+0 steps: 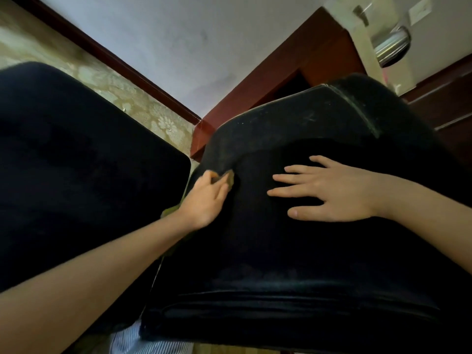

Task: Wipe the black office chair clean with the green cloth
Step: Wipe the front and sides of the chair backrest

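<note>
In the head view, the black office chair [281,251] is being seen from close above. Its dark padded cushion is filling the middle and right of the frame, and pale dust and specks are showing along its upper edge and piping. The green cloth [230,178] is being gripped by the left hand [204,198], whose fingers are curled round it. It is being held against the left edge of the cushion, at a crease in the padding, and another fold of it is showing below the wrist. The right hand [332,192] is being laid flat on the cushion just beside, fingers straight and spread, with nothing being held. A second broad black padded surface [76,162] is lying to the left, parted from the cushion by a narrow gap. Behind, a pale patterned floor [109,85] is being bordered by a dark wooden skirting board [115,62] under a white wall [191,47]. Reddish-brown wooden furniture [293,72] is standing at the corner, a shiny metal cylinder [390,44] is showing at the top right, and striped fabric [143,341] at the bottom edge.
</note>
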`<state>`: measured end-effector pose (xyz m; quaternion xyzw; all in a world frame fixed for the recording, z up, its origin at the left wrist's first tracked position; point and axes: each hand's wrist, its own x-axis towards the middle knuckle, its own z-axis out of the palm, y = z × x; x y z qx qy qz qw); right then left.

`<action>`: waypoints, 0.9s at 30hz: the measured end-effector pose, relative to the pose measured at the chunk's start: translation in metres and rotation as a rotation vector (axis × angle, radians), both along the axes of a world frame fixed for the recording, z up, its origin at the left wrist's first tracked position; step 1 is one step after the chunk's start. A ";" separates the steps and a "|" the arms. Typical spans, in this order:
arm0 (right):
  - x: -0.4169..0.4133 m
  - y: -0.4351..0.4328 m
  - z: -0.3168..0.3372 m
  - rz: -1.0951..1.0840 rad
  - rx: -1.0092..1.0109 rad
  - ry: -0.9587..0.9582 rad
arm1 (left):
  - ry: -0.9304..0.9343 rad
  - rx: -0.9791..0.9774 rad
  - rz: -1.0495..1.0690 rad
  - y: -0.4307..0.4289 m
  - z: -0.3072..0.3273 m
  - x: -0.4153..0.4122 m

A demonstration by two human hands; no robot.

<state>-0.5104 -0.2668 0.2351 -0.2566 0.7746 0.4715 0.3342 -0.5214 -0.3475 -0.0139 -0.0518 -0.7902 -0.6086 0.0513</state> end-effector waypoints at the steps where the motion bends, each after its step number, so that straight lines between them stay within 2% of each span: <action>1: 0.000 0.000 0.001 -0.011 -0.014 -0.001 | 0.006 0.032 -0.017 0.000 -0.006 0.016; 4: 0.001 0.000 0.001 -0.012 -0.025 0.011 | 0.069 0.111 -0.059 0.000 -0.007 0.042; 8: 0.003 -0.002 -0.002 -0.002 0.009 0.019 | 0.137 0.119 -0.124 0.008 0.020 0.025; 12: 0.003 -0.002 -0.002 -0.009 0.029 0.021 | 0.163 -0.027 -0.081 0.017 0.040 -0.009; 15: 0.002 -0.003 -0.002 -0.007 0.028 0.020 | 0.063 -0.117 -0.020 0.012 0.037 -0.029; 19: 0.003 -0.004 -0.002 -0.003 0.015 0.024 | -0.089 -0.123 -0.003 0.001 0.017 -0.025; 25: 0.007 -0.005 -0.002 0.006 -0.055 0.042 | -0.413 0.027 -0.204 -0.029 0.008 0.009; 27: 0.010 -0.007 -0.001 0.020 -0.115 0.071 | -0.449 0.192 -0.169 -0.041 0.025 0.014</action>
